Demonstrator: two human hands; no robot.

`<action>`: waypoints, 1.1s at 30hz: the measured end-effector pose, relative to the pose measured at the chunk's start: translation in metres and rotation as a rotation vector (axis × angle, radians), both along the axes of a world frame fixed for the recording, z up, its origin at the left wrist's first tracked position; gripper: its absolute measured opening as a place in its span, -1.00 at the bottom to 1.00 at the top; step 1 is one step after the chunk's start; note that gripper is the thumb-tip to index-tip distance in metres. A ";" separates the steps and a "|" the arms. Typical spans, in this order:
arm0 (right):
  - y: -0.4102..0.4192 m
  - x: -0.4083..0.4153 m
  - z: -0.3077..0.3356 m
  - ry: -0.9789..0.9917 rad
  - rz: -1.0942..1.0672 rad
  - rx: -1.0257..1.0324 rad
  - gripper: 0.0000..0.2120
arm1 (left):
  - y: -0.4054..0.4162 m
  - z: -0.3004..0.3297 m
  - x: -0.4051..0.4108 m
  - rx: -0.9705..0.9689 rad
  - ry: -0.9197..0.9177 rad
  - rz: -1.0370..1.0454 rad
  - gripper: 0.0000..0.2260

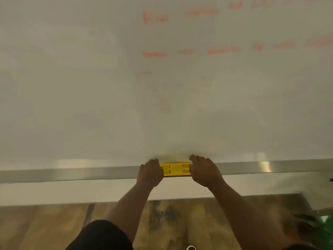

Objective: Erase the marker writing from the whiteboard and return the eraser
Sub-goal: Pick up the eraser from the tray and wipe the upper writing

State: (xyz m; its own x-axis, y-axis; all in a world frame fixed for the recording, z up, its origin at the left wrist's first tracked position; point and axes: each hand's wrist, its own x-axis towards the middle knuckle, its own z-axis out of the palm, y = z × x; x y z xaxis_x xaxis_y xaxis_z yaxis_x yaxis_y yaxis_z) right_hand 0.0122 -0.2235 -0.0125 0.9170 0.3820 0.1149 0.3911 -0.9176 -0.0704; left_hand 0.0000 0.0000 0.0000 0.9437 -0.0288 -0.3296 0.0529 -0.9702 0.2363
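A yellow eraser [175, 169] lies on the metal tray [72, 175] along the whiteboard's lower edge. My left hand [150, 173] grips its left end and my right hand [205, 170] grips its right end, fingers curled over the top. The whiteboard [90, 87] fills the upper view. Orange marker writing [198, 49] runs in two blurred lines across its upper right, with faint smudged traces [156, 91] below them.
Below the tray is a white wall strip [72, 193], then wood-pattern floor [171, 222]. A green plant [324, 230] sits at the lower right corner. A dark knee or garment [100, 235] shows at the bottom.
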 end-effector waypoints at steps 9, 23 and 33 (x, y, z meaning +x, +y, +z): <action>-0.003 -0.008 -0.040 0.214 -0.014 0.037 -0.61 | -0.022 -0.036 -0.002 -0.211 0.061 0.244 -0.72; 0.010 -0.024 -0.002 0.239 -0.177 0.099 -0.46 | -0.030 -0.015 -0.016 -0.282 -0.093 0.216 -0.49; 0.027 -0.052 0.062 -0.137 -0.302 -0.036 -0.40 | -0.023 0.039 -0.025 -0.214 -0.421 0.053 -0.62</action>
